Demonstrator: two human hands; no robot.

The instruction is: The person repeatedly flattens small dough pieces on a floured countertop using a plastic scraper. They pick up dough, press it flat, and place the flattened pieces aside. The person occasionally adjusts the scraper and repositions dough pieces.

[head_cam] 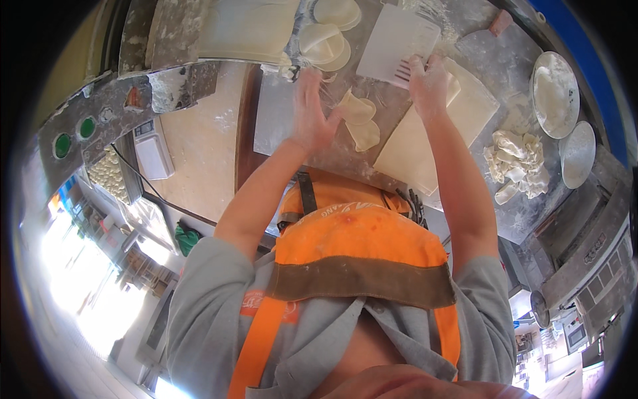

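My left hand (315,112) is over the floured metal worktop (279,119), fingers extended and slightly blurred, beside some overlapping thin dough pieces (360,112). Just beyond its fingertips lie overlapping round dough wrappers (321,45), with more wrappers (339,11) farther back. The fingers and thumb of my right hand (429,82) grip the edge of a white slotted plastic plate, perhaps a dough cutter (398,42). That plate is tilted beside a folded sheet of dough (423,144), and my right forearm passes over the sheet.
Crumpled dough scraps (517,159) lie at the right, near a bowl of flour (555,95) and another pale bowl (577,154). A dough-sheeting machine (169,30) with green buttons (62,145) stands at upper left. A white scale (153,154) sits on a wooden board (199,144).
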